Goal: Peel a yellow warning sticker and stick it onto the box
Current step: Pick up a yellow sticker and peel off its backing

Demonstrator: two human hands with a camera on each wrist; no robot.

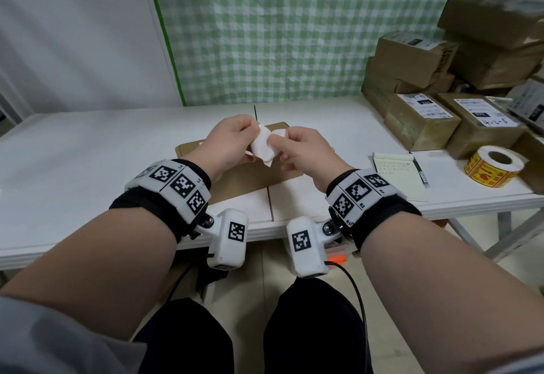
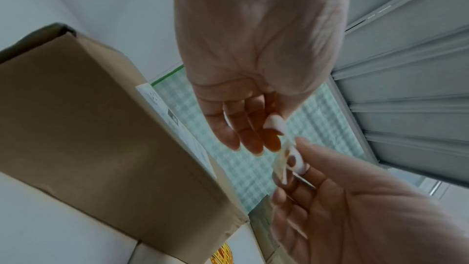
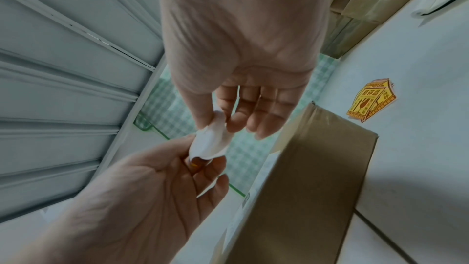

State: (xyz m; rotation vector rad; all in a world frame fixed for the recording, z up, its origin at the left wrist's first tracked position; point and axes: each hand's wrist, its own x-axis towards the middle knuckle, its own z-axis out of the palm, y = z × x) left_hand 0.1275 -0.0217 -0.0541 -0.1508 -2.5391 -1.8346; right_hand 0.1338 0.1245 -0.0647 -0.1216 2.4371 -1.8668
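A brown cardboard box (image 1: 253, 180) lies flat on the white table (image 1: 88, 167), straight ahead of me. Above it both hands pinch one small sticker piece (image 1: 263, 146), its white backing side turned up. My left hand (image 1: 250, 132) grips its left end between thumb and fingers. My right hand (image 1: 278, 139) pinches the right end. In the left wrist view the sticker piece (image 2: 281, 163) shows edge-on with a yellowish face, and the box (image 2: 88, 127) lies below. In the right wrist view the sticker piece (image 3: 210, 142) curls between both hands beside the box (image 3: 304, 188).
A roll of yellow warning stickers (image 1: 494, 166) stands at the table's right, also in the right wrist view as the roll (image 3: 369, 100). A notepad (image 1: 400, 176) with a pen lies beside it. Stacked parcels (image 1: 435, 102) fill the back right. Green checked cloth hangs behind.
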